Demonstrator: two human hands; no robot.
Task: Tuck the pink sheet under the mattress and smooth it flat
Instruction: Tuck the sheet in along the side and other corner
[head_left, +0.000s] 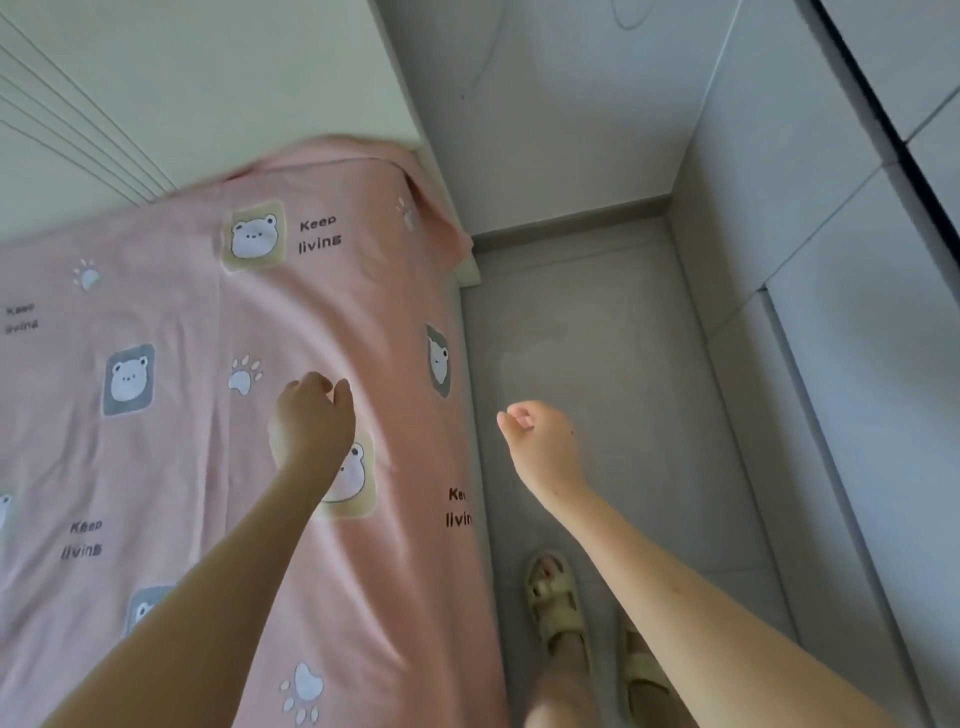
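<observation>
The pink cotton sheet printed with bears and paw marks lies spread over the mattress, filling our view from 6 round to 10 o'clock. Its long axis runs from 6 up to 12 o'clock, the far end pointing at the cream headboard. Our left hand is over the cloth with loosely curled fingers, gripping nothing; we cannot tell if it touches. Our right hand hangs over the grey tiled floor, loosely curled and empty. The risk, we judge, is the bunched loose corner at 1 o'clock: smoothing hard toward 9 o'clock could drag it and the side overhang free.
</observation>
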